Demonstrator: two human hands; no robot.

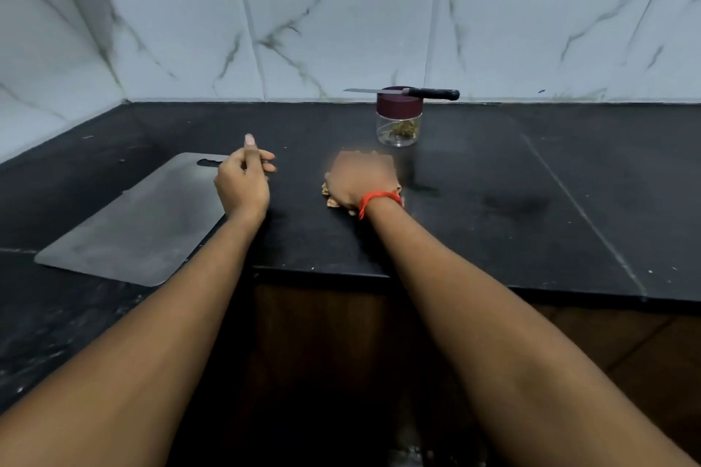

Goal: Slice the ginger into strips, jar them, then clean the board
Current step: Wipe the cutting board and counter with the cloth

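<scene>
A grey cutting board [132, 224] lies flat and bare on the black counter at the left. My left hand [244, 180] hovers at the board's far right corner with fingers loosely curled and thumb raised, holding nothing. My right hand [360, 178], blurred by motion, bears down on a crumpled beige cloth [330, 201] on the counter, and its fingers look curled over the cloth. Behind it stands a clear jar [398, 131] with a maroon lid and ginger strips inside. A black-handled knife [407, 91] lies across the lid.
The black counter [512, 182] runs to a marble-tiled wall [341, 30] behind and at the left. Its front edge steps back in the middle above a dark wooden cabinet front [322, 334].
</scene>
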